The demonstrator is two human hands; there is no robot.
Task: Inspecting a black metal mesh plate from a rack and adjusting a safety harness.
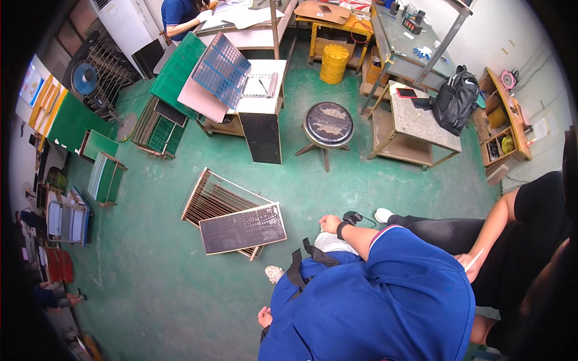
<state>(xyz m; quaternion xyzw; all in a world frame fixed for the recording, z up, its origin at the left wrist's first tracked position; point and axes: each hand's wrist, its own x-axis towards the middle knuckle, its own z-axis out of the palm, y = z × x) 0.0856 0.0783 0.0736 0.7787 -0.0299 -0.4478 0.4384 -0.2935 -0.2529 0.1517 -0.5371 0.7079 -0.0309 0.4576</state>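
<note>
My right hand (330,224) hangs beside my leg, its fingers curled in and nothing seen in them. A black band circles that wrist. Lower in the view my left hand (265,317) shows only in part at the edge of my blue shirt, fingers loosely bent and apart, holding nothing that I can see. Neither hand touches any of the furniture. Nearest in front of me is a slatted wooden rack (226,198) on the green floor, with a dark speckled board (244,228) lying askew across it.
A round stool (328,124) and a table (424,117) with a black backpack (456,99) stand ahead. Close on my right is a person in black (518,240). Another person (179,18) works at a far desk. Racks of green boards (162,135) and a fan (84,79) line the left.
</note>
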